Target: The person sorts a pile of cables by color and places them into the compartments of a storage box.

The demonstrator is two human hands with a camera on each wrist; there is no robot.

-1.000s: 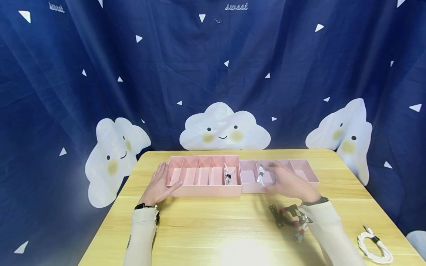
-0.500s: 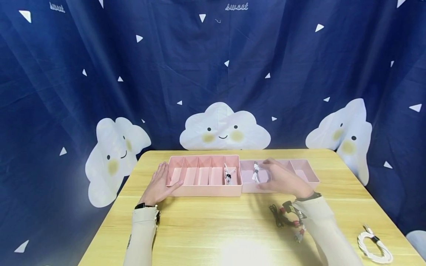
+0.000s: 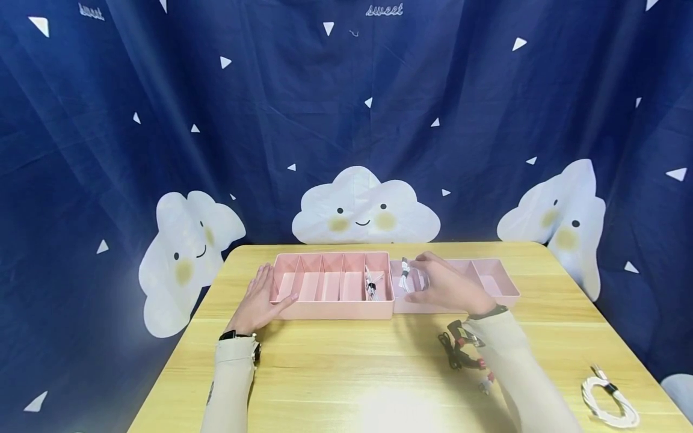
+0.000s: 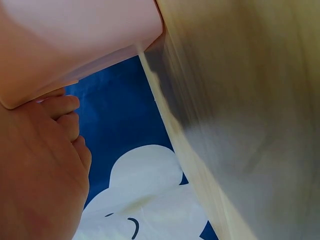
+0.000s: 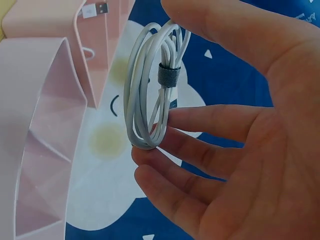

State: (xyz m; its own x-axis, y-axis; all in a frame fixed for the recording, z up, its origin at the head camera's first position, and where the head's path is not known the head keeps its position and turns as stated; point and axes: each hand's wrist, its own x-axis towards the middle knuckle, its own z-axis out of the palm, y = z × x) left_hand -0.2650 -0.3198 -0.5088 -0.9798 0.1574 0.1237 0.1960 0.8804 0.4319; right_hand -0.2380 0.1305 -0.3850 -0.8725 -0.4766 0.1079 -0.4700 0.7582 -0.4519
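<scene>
My right hand (image 3: 448,284) pinches a coiled white charging cable (image 5: 151,90) between thumb and fingertips. A dark strap (image 5: 169,75) binds the coil. In the head view this cable hangs over the left part of the pale mauve divided box (image 3: 495,282). My left hand (image 3: 261,302) rests against the left end of the pink divided box (image 3: 330,310), its fingers along the end wall and the thumb at the front. In the left wrist view the left hand (image 4: 45,175) touches the box wall. A bundled white cable (image 3: 371,285) lies in the pink box's rightmost compartment.
Dark and red-ended cables (image 3: 460,352) lie on the wooden table (image 3: 335,373) below my right forearm, partly hidden by the sleeve. Another coiled white cable (image 3: 610,398) lies at the table's right front. Behind the table hangs a blue curtain (image 3: 260,138).
My right hand has moved left with the coiled white cable, from the middle of the mauve box towards its left end. My left hand has stayed in place.
</scene>
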